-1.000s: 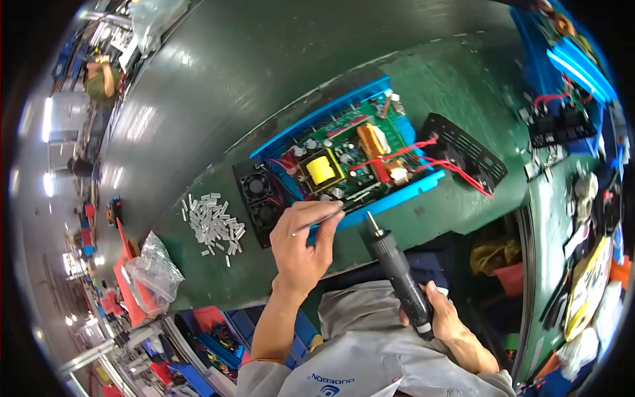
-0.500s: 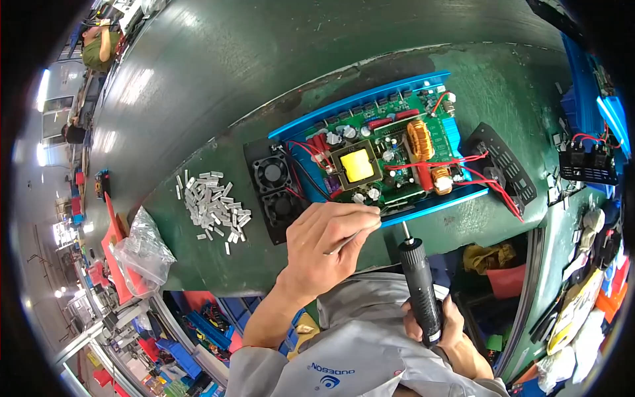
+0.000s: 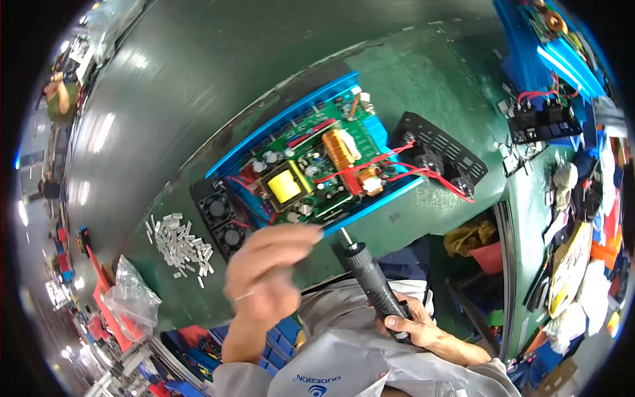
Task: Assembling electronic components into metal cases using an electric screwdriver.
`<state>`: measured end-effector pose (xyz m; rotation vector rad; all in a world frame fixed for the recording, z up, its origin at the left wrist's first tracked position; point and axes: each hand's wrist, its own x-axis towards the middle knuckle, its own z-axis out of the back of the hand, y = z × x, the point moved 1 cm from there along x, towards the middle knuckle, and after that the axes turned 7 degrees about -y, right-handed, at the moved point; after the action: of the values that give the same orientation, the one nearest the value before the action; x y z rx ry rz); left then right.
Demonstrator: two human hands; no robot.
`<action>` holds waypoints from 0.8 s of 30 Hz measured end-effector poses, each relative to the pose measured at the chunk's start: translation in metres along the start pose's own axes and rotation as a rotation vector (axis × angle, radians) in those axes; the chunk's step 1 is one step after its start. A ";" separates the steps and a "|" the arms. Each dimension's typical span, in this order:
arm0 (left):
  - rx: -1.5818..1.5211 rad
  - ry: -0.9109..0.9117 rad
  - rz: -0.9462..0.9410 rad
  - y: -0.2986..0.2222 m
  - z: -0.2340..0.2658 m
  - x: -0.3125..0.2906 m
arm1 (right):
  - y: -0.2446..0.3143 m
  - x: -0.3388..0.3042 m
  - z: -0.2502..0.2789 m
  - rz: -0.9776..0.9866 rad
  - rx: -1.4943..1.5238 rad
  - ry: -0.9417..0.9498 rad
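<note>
My right hand [image 3: 411,321] is wrapped round the black barrel of an electric screwdriver [image 3: 374,281]. Its bit points up at the near side wall of a blue metal housing [image 3: 370,213]; whether they touch, I cannot tell. Inside lies a green circuit board with a yellow transformer [image 3: 285,186] and a copper coil [image 3: 340,149]. My left hand [image 3: 268,271], smeared by motion, hovers by the housing's near left corner. A thin metal tool [image 3: 244,296] pokes out of it, its kind unclear. A black fan panel [image 3: 204,193] stands at the housing's left end.
Small silvery pieces [image 3: 177,245] lie heaped on the green bench, left of the fan panel. Red wires run to a black slotted panel [image 3: 456,149] on the right. A clear plastic bag [image 3: 132,301] sits at lower left; another blue housing [image 3: 562,66] stands at upper right.
The view has turned, so the bench things sit further left. My left hand has drawn back from the housing's near edge and blurs. The screwdriver stays in my right hand, now tilted more.
</note>
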<state>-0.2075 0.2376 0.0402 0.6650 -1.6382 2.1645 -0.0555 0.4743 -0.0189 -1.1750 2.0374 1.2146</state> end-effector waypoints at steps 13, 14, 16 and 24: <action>0.960 0.325 0.483 -0.041 0.018 -0.014 | -0.006 0.004 0.001 -0.028 -0.029 0.049; 0.931 0.311 0.441 -0.036 0.021 -0.015 | -0.007 0.005 0.002 -0.041 -0.037 0.055; 0.876 0.313 0.359 -0.024 0.031 -0.021 | -0.006 0.006 0.004 -0.059 -0.059 0.052; 0.749 0.323 0.156 -0.013 0.042 -0.021 | -0.003 0.008 0.010 0.019 -0.214 0.007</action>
<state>-0.1767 0.2013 0.0479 0.3356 -0.7119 2.8232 -0.0577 0.4789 -0.0311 -1.2597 1.9648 1.4695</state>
